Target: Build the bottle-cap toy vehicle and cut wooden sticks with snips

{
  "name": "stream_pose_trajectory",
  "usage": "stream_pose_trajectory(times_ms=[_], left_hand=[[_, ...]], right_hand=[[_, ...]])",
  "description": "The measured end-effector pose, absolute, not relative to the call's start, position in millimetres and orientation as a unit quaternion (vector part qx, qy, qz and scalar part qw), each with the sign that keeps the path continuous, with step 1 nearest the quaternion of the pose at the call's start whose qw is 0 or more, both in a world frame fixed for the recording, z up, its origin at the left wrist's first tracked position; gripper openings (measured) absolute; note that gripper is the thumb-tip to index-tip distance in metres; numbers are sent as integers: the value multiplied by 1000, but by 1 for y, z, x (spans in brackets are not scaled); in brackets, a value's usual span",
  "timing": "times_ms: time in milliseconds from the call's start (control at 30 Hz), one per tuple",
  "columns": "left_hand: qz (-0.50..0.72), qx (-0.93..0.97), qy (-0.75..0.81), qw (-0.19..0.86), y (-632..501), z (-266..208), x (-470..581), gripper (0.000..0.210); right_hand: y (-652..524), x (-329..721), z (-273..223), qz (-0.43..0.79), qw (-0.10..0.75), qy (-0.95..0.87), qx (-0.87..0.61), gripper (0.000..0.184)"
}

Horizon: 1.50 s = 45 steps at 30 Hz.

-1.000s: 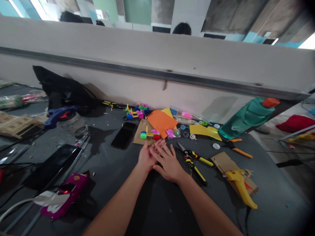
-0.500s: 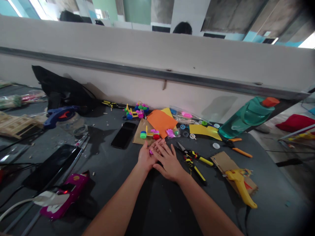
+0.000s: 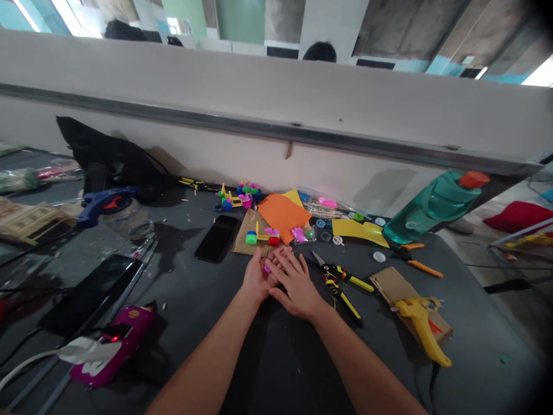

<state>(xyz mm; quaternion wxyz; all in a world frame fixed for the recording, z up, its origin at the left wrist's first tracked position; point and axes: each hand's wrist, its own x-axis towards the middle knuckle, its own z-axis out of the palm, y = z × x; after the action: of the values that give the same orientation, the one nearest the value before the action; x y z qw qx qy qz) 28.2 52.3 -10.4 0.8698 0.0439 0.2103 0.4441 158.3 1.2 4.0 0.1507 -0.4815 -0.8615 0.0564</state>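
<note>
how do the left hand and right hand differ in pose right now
The left hand is turned palm up, while the right hand is palm down, showing its back. The left hand lies underneath, partly covered; the right hand lies over its palm and fingers. Both hands are bare, with fingers extended rather than clenched, and a small pink piece shows between them.

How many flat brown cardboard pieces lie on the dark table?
2: one brown cardboard piece under the multicoloured plastic toy, another piece under the yellow plastic glue gun. More may be hidden.
</note>
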Motion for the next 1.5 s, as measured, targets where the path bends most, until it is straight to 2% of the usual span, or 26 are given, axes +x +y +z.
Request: stream_pose_trajectory(times_ms=[200, 300, 467, 600, 933, 1100, 1333, 1500], left_hand=[[435, 52, 207, 875, 50, -7, 27, 61], [427, 58, 194, 881, 47, -3, 28, 60], [396, 63, 181, 898, 40, 3, 32, 59], [383, 59, 178, 905, 38, 8, 34, 60], [393, 51, 194, 898, 40, 4, 34, 56], [400, 50, 197, 894, 41, 3, 35, 56], [394, 42, 203, 896, 40, 6, 35, 55], [399, 46, 201, 893, 41, 6, 34, 58]], right_hand=[[2, 159, 2, 54, 183, -855, -482, 54], [4, 159, -1, 56, 229, -840, -489, 52], [6, 156, -4, 55, 340, -781, -521, 31], [6, 154, -4, 51, 379, -763, -522, 18], [7, 153, -5, 51, 365, -772, -518, 17], [7, 152, -4, 66, 357, -771, -523, 24], [7, 151, -4, 70, 371, -758, -532, 17], [7, 152, -2, 61, 356, -765, -533, 26]])
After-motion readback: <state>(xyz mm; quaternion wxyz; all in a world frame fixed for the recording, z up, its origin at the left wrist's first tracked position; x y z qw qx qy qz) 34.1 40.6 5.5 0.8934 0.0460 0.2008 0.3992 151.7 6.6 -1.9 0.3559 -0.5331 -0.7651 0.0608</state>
